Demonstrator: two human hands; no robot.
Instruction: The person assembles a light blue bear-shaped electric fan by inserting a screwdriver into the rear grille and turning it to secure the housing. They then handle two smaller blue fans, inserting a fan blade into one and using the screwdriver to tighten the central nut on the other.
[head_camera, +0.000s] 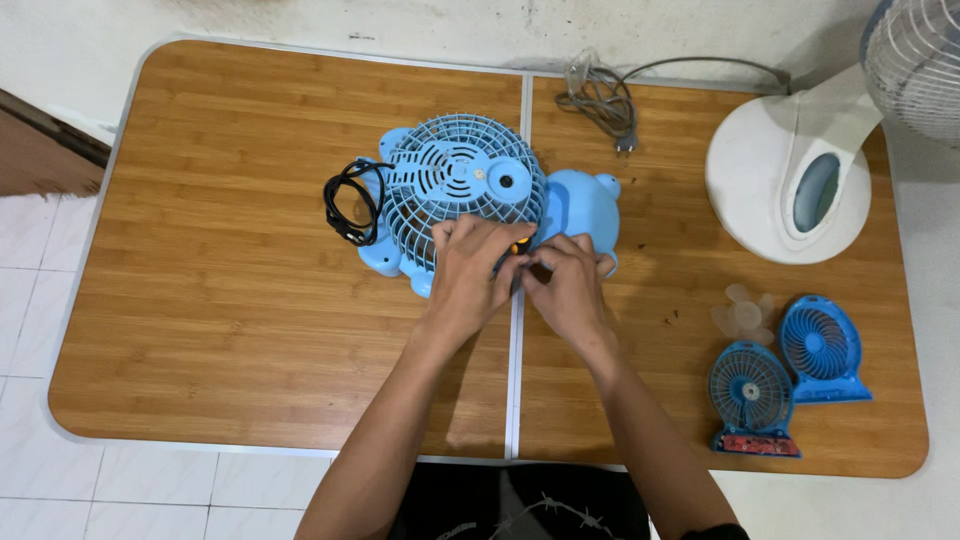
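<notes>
- Two bare hands are working at the near rim of a light-blue plastic desk fan, which is lying grille-up at the middle of the table, straddling its centre seam.
- Left hand is pressing on the round ribbed cage edge, fingers curled down and closing around a small dark tool with an orange spot.
- Right hand is sitting just beside it, fingers bent and pinching at the same spot; what exactly it is gripping I cannot tell.
- Fan's rounded glossy blue base is sticking out to the right of the cage; its black cord is lying coiled at the left, touching the fan.
- Table is showing wood-grain laminate with a pale metal edge.
- Grey cable with plug is lying bundled at the far edge.
- White smooth fan base is standing at far right.
- Two small blue fan halves are lying near the right corner, a translucent blade just beside them.
</notes>
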